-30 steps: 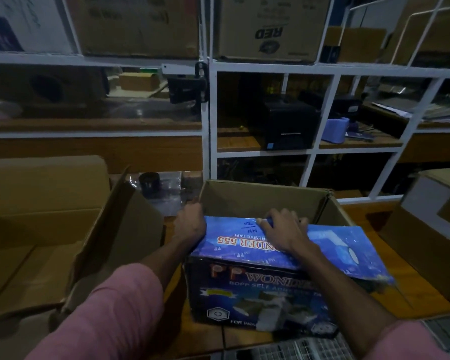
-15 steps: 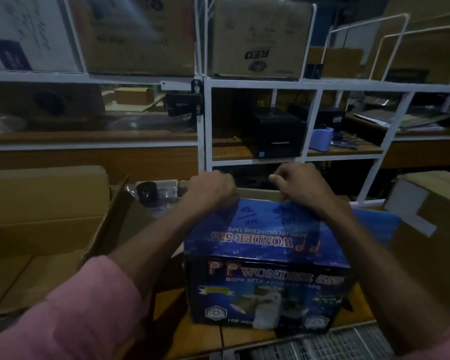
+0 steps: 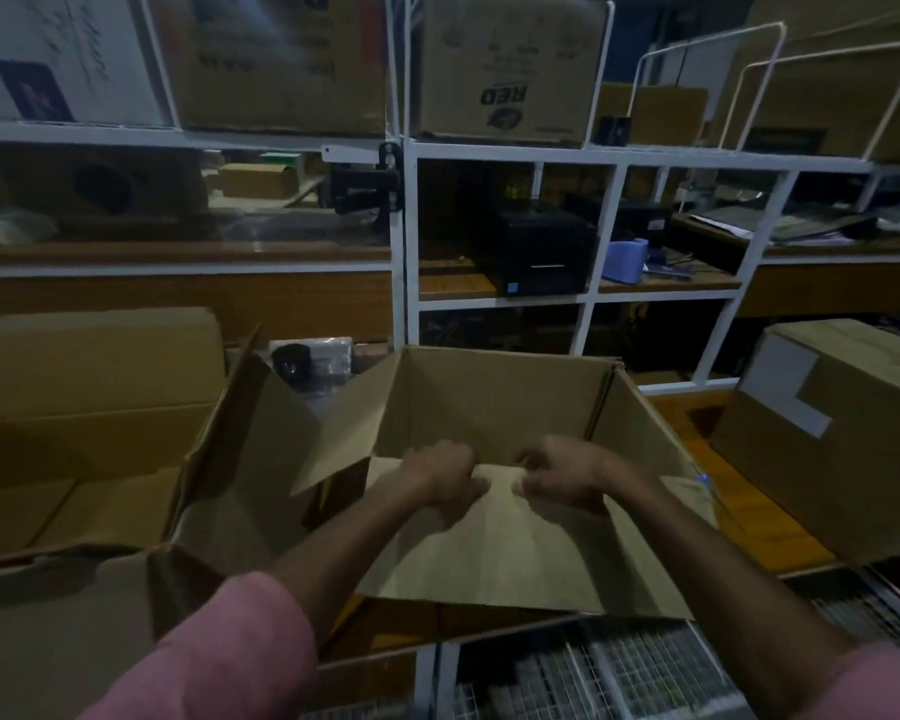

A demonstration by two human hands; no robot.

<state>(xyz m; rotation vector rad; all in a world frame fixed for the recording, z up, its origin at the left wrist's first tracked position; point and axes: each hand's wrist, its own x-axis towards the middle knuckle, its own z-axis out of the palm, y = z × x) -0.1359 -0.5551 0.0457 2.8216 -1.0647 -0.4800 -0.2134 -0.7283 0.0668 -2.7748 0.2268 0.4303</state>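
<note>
On the table (image 3: 770,527) the open box (image 3: 494,402) stands with its near flap (image 3: 515,558) laid out toward the person. Bending it cleanly probably means pulling evenly at both points so the box does not skid. Both arms reach forward, with the left hand (image 3: 445,478) and right hand (image 3: 559,475) side by side and their fingers curled tight on the flap's edge nearest the opening.

upside-down "red" is printed on the brown carton (image 3: 510,70) on the top shelf (image 3: 645,158).

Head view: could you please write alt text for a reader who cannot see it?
The left hand and right hand grip the near flap of an open cardboard box on a wooden table; white shelving behind holds cartons and a black printer.
</note>
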